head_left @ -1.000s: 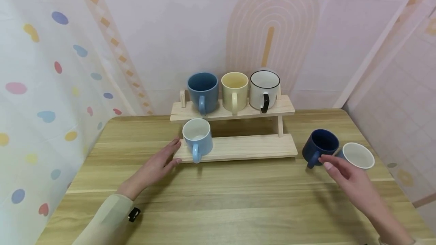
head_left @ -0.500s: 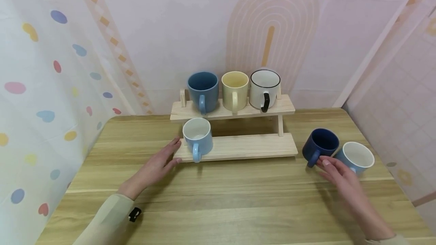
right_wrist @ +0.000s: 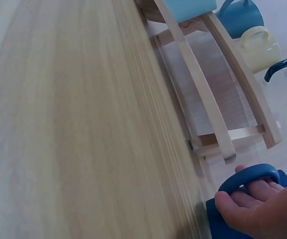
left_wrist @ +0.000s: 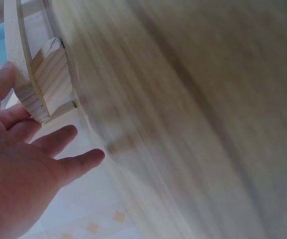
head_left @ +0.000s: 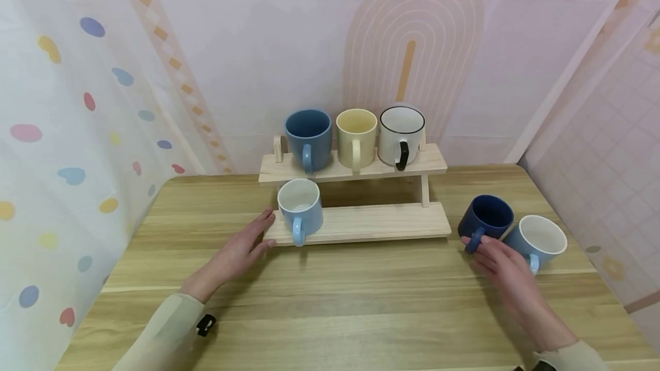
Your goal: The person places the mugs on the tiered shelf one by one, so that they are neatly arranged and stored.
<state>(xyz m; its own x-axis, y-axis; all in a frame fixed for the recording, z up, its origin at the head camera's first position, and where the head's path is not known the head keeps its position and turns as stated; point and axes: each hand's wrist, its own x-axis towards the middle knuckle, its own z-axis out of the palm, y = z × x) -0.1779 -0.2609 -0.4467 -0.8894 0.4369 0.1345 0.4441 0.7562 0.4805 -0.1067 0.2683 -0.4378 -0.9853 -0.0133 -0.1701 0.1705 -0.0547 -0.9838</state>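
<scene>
my right hand (head_left: 507, 271) has its fingers curled through the handle (head_left: 476, 239) of the navy mug (head_left: 473, 225), though i can't tell how firmly they hold; the mug stands on the wooden table (head_left: 361, 302), just right of the wooden rack (head_left: 381, 223) and close beside a light blue mug (head_left: 531, 243); i'd judge it ceramic, stiff all through, fairly weighty for its size and liable to chip if knocked against its neighbour or the rack; the smooth wall would likely slip under fingertips, so the handle looks the best hold, with a couple of fingers in the loop and the thumb pressed on top, since hung from one side it should want to tip; my left hand (head_left: 234, 253) lies against the rack's left end, fingers extended and unclenched
</scene>
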